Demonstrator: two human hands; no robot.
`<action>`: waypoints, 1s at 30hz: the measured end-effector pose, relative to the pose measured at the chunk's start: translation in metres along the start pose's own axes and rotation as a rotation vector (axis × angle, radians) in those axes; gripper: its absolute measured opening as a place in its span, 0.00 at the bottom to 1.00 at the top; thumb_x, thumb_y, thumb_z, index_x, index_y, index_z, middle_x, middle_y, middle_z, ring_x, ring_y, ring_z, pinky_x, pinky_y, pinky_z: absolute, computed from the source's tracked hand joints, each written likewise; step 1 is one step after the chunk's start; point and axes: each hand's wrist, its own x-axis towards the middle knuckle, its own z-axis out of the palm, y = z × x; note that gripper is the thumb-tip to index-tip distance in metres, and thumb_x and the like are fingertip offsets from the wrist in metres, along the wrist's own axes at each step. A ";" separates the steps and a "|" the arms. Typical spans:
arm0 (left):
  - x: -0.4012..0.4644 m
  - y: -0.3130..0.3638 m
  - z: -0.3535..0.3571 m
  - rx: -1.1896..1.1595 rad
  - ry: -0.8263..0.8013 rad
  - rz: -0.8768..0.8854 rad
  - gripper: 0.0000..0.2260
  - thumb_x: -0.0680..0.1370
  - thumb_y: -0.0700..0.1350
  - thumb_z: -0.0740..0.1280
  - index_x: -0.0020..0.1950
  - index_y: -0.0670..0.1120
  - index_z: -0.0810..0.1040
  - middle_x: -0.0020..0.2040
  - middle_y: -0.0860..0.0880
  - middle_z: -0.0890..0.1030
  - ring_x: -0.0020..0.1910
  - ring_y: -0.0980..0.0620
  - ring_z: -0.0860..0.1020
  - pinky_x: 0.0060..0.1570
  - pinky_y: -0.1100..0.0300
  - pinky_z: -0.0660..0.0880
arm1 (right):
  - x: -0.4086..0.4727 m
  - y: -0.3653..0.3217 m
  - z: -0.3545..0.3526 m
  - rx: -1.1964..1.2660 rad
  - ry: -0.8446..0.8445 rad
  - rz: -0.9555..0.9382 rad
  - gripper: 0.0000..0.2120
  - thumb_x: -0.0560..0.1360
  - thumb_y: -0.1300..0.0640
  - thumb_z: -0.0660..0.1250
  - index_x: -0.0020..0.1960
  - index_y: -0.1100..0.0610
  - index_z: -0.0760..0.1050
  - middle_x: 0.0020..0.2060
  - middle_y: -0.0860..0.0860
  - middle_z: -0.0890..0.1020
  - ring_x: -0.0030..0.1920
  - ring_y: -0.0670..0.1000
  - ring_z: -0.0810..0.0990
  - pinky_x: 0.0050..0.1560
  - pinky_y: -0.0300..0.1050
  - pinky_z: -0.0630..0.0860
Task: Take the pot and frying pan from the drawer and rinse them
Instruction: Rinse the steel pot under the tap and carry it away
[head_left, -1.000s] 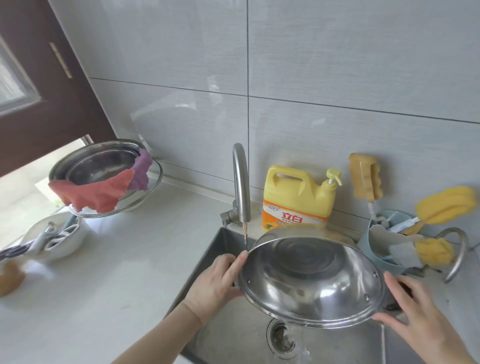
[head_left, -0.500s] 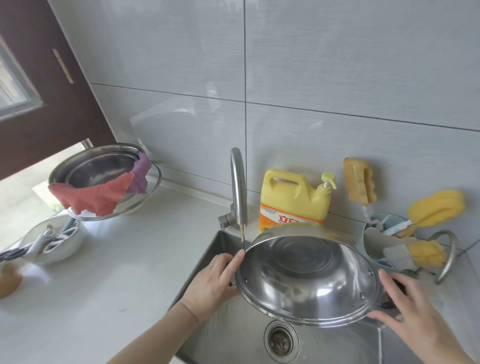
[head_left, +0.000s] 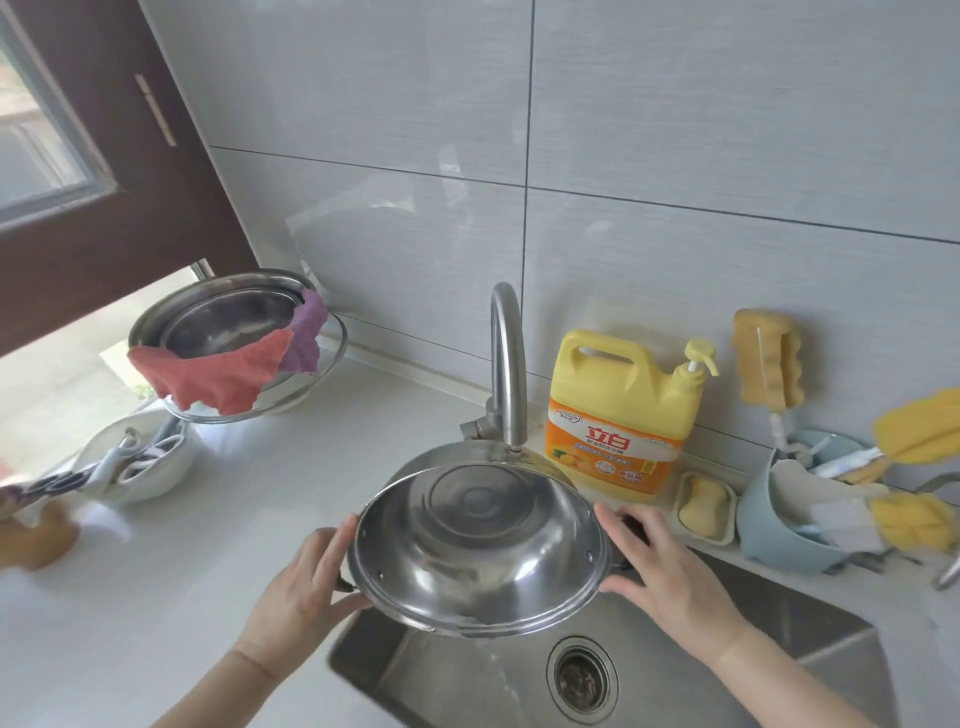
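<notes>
A shiny steel pot (head_left: 480, 540) is tilted toward me over the sink (head_left: 810, 644), its open mouth facing the camera. It sits right under the spout of the curved tap (head_left: 506, 364). My left hand (head_left: 306, 587) grips the pot's left side handle. On the other side my right hand (head_left: 670, 566) grips the right handle. A thin trickle of water runs from the pot's lower rim down into the sink basin near the drain (head_left: 582, 675). No frying pan is in sight.
A yellow detergent jug (head_left: 623, 410) stands behind the sink, beside a soap dish (head_left: 704, 506) and a blue holder (head_left: 779, 525) with yellow sponges. On the left counter sit steel bowls draped with red and purple cloths (head_left: 223, 374) and a white bowl (head_left: 135, 462).
The pot has shifted left and up, from the sink's right side to directly beneath the tap spout. Both hands moved with it, and the camera view swung right.
</notes>
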 end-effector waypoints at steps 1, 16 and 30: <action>-0.003 -0.005 -0.004 0.003 0.008 -0.014 0.36 0.78 0.66 0.57 0.79 0.49 0.54 0.52 0.50 0.71 0.33 0.63 0.77 0.26 0.65 0.75 | 0.006 -0.003 0.004 -0.002 -0.006 -0.012 0.62 0.58 0.53 0.84 0.80 0.46 0.47 0.57 0.52 0.70 0.53 0.47 0.74 0.39 0.42 0.80; 0.049 0.044 0.031 0.044 -0.017 0.172 0.52 0.66 0.57 0.77 0.80 0.47 0.49 0.51 0.48 0.70 0.39 0.51 0.76 0.30 0.60 0.76 | -0.050 0.027 -0.040 0.004 -0.049 0.249 0.60 0.60 0.49 0.82 0.79 0.42 0.47 0.56 0.53 0.71 0.48 0.49 0.79 0.34 0.43 0.80; 0.042 0.040 0.030 0.008 -0.034 0.158 0.48 0.70 0.58 0.74 0.80 0.46 0.51 0.52 0.49 0.70 0.38 0.53 0.75 0.29 0.61 0.75 | -0.056 0.027 -0.037 -0.021 -0.048 0.265 0.63 0.57 0.52 0.84 0.79 0.41 0.47 0.58 0.52 0.70 0.51 0.50 0.78 0.37 0.45 0.80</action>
